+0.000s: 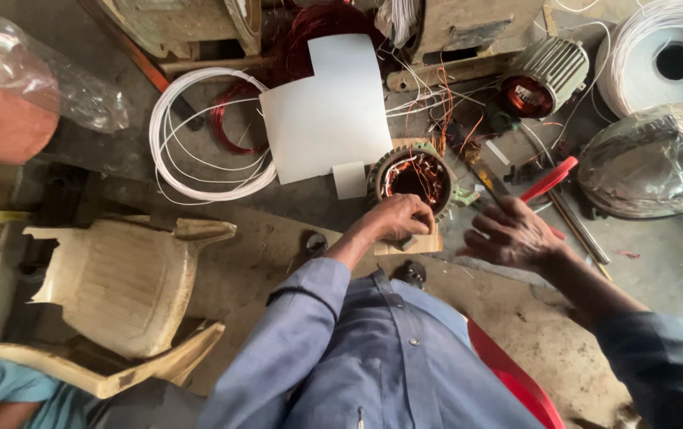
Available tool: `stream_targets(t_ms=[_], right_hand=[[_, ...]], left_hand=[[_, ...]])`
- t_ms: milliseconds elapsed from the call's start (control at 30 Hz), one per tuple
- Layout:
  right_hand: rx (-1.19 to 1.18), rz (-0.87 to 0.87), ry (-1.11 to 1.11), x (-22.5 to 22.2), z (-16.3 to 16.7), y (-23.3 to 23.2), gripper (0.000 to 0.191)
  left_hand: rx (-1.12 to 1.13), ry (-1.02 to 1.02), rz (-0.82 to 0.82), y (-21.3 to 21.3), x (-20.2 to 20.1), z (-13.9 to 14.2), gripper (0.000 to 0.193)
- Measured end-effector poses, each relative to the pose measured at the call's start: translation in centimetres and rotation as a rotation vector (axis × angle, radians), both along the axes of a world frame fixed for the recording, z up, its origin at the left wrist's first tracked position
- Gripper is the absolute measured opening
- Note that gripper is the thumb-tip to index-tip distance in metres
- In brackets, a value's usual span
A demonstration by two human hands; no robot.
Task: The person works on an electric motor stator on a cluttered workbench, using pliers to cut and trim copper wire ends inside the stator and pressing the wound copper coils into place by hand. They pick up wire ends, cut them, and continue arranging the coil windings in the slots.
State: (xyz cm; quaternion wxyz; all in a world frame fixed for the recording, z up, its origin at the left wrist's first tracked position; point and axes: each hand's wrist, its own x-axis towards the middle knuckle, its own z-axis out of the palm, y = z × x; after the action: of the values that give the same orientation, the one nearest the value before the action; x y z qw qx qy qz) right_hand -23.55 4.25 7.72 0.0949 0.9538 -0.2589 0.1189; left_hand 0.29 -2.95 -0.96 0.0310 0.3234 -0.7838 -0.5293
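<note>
A round motor stator (414, 176) with copper windings inside sits on a small wooden board (429, 243) on the floor. My left hand (398, 217) rests closed on the stator's near rim and grips it. My right hand (510, 236) hovers to the right of the stator with fingers spread, holding nothing. Just beyond that hand lie red-handled pliers (549, 179) and a dark flat tool (486, 179). A white sheet of insulating paper (328, 111) lies left of the stator, with a small cut piece (349, 179) beside it.
A coil of white wire (203, 143) lies at the left, and a larger white coil (659, 59) at the top right. A second stator (542, 78), a plastic-wrapped fan housing (653, 161) and a broken beige plastic chair (123, 287) stand around.
</note>
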Motion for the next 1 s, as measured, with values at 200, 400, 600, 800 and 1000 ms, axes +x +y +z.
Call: stream_targets(t_ms=[200, 400, 600, 800, 1000], right_hand=[[-0.073, -0.004, -0.048, 2.6, -1.2, -1.3, 0.025], [0.042, 0.005, -0.012, 0.7, 0.2, -0.6, 0.028], [0.058, -0.06, -0.042, 2.9, -2.0, -0.7, 0.029], [0.477, -0.548, -0.439, -1.0, -5.0, 7.4, 0.023], [1.19, -0.88, -1.456, 7.4, -12.7, 12.1, 0.043]], left_hand=[[-0.036, -0.014, 0.039, -0.1, -0.3, 0.0, 0.032], [0.091, 0.015, 0.023, 0.0, 0.0, -0.5, 0.027], [0.015, 0.02, 0.073, 0.1, -0.2, -1.0, 0.03], [0.013, 0.05, 0.035, 0.5, 0.2, -0.9, 0.023], [0.006, 0.07, 0.03, 0.4, 0.6, -1.7, 0.023]])
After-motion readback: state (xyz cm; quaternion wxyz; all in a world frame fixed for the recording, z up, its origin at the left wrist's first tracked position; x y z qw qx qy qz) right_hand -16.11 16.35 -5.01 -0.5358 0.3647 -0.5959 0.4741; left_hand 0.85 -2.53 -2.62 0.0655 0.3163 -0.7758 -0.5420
